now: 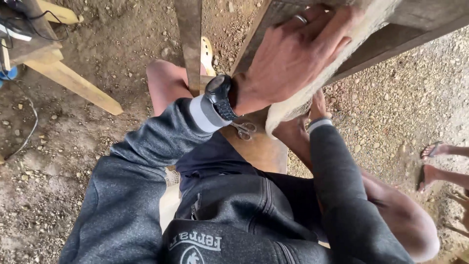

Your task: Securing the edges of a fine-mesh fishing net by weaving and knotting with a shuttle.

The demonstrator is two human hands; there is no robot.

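The left hand [293,56], a ring on one finger and a black watch [220,97] at the wrist, lies flat with its fingers [337,29] spread over a band of pale fibre [312,93] stretched across a slanted wooden beam [391,36]. The right hand [315,110] sits below the beam, touching the lower end of the fibre; its fingers are hidden, so I cannot tell their state. Small scissors [243,130] rest on the wooden surface [259,151] between the knees. Another person's sandalled feet [432,161] stand on the gravel floor [400,107].

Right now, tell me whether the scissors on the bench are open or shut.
Shut, apparently: the scissors lie flat on the wooden bench, handles together; the blades are hidden.
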